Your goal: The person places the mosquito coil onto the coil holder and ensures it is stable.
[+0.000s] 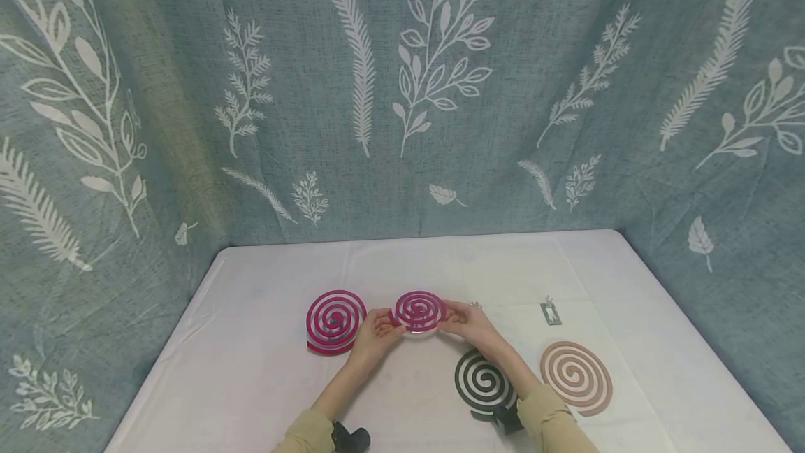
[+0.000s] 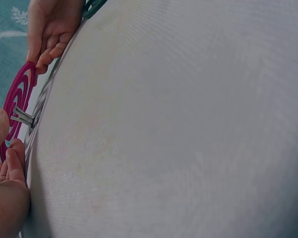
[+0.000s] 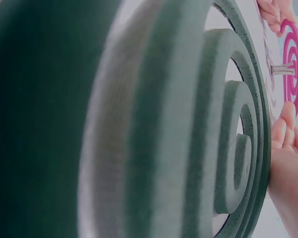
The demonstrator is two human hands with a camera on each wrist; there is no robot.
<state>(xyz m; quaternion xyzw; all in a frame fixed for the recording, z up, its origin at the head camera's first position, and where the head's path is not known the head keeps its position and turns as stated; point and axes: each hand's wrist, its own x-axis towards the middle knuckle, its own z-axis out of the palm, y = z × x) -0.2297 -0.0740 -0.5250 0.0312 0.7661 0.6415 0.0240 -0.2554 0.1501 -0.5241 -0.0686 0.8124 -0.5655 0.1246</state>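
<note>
Both hands hold a magenta mosquito coil [image 1: 419, 311] level by its opposite edges, over the middle of the white table. My left hand [image 1: 377, 333] pinches its left edge between thumb and fingers. At the opposite edge, my right hand [image 1: 468, 324] grips with thumb and fingertips. Under the coil's centre, the left wrist view shows a small metal stand [image 2: 24, 116] with upright prongs. A second magenta coil [image 1: 335, 322] lies just left of my left hand. Below my right forearm lies a dark green coil [image 1: 484, 379], partly hidden by the wrist camera.
A tan coil [image 1: 575, 377] lies at the right. Behind it is a small flat metal stand [image 1: 550, 312] with a raised tip. Another small silvery piece [image 1: 476, 305] shows just behind my right hand. A leaf-patterned curtain [image 1: 377, 89] encloses the white table [image 1: 251, 369].
</note>
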